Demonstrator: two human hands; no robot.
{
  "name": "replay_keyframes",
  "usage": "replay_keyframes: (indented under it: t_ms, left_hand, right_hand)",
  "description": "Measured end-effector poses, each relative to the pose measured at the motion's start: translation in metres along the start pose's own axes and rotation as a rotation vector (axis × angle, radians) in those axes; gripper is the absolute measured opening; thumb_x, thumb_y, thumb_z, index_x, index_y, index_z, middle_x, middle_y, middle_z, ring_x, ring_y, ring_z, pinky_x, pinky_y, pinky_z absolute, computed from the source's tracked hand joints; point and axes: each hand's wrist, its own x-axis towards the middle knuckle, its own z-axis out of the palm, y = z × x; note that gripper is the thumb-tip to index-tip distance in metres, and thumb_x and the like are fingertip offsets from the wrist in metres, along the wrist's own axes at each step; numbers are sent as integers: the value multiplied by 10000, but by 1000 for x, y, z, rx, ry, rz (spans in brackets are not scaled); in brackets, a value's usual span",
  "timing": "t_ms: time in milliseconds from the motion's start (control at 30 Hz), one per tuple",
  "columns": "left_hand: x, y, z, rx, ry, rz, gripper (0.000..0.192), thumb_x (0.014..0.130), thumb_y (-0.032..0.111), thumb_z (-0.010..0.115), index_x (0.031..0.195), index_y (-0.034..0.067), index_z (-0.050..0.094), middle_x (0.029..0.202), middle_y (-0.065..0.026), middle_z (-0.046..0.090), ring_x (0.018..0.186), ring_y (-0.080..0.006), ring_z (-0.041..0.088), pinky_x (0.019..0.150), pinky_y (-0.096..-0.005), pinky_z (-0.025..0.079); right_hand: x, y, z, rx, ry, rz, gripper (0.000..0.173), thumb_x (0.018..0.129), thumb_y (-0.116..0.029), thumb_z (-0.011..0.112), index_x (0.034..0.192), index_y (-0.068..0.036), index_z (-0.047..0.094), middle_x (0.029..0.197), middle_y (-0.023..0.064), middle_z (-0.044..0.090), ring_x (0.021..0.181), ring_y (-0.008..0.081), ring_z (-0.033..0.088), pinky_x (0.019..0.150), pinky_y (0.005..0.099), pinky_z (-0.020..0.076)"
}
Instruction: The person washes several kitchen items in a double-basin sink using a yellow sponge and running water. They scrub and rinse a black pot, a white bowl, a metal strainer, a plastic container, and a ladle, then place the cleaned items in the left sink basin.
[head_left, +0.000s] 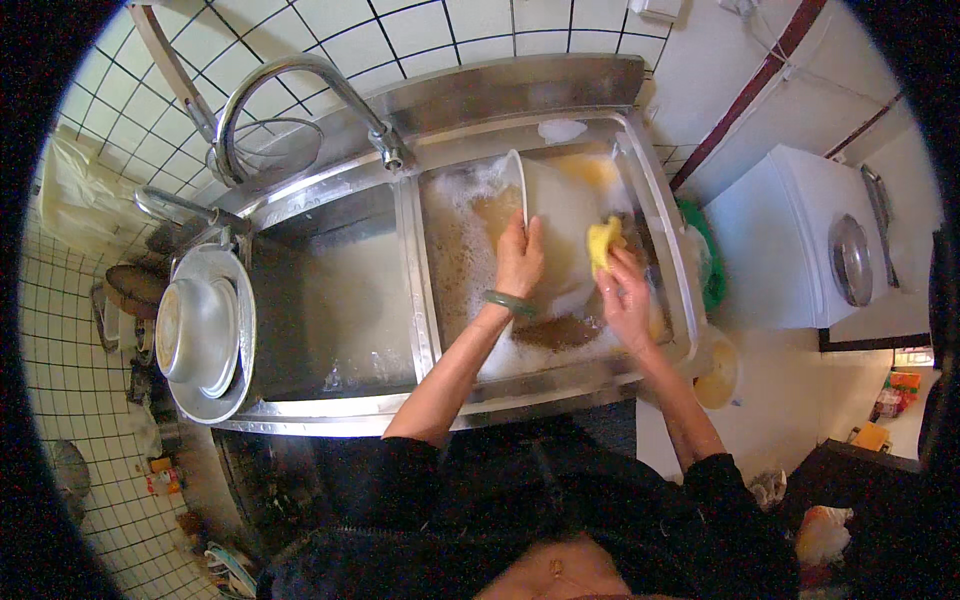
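Note:
My left hand (519, 256) grips the rim of a large pale basin (559, 232), which is tipped on its side in the right sink compartment (469, 367). A green bangle (510, 302) circles my left wrist. In my right hand (625, 300) is a yellow cloth or sponge (603, 244), held at the outer side of the basin, near its base; whether it touches is unclear. Brownish, foamy water (457, 255) surrounds the basin's lower part. The basin's inside faces left and is mostly hidden from me.
A curved metal faucet (300, 64) rises behind the sink divider (418, 300). Cloudy water fills the left compartment (345, 292). Stacked metal bowls (199, 337) stand at the sink's left end. On the right are a white cabinet-like box (780, 247) and a green object (701, 255).

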Motion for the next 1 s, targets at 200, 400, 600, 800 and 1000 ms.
replay_keyframes:
  t_ms: [200,400,600,800,1000]
  left_hand:
    - [-4,12,-10,286,-138,266,160,896,138,483,867,-18,505,541,-219,443,447,-366,429,450,-423,336]
    - [-9,28,-38,246,-271,75,235,917,201,504,803,-2,533,541,-53,377,509,-114,347,455,-309,299]
    - [-17,21,-79,97,-243,1,273,910,220,535,749,0,536,589,41,349,569,-61,307,472,-257,283]
    - [-11,22,-102,178,-239,3,324,903,209,548,673,-17,511,547,15,322,547,-70,299,453,-272,285]
    - [3,42,-93,317,-329,6,366,907,270,534,686,-21,517,511,-98,341,504,-117,316,456,-329,335]
  right_hand:
    - [81,-7,36,-261,-77,-211,301,908,-231,431,991,-1,605,1033,193,591,1027,348,530,881,422,380]
    - [139,86,41,96,-504,295,368,919,-324,438,1005,-14,618,1036,123,621,952,293,573,818,370,442]
    - [84,222,44,48,-627,287,345,905,-323,459,1060,-67,629,993,96,643,910,250,594,792,362,460]
    - [20,270,49,-77,-544,608,373,813,-328,607,1071,-59,612,962,35,637,870,186,589,769,324,468]
    - [57,103,-18,514,-231,436,296,828,-265,634,1042,-64,595,1050,38,589,946,156,550,838,292,442]
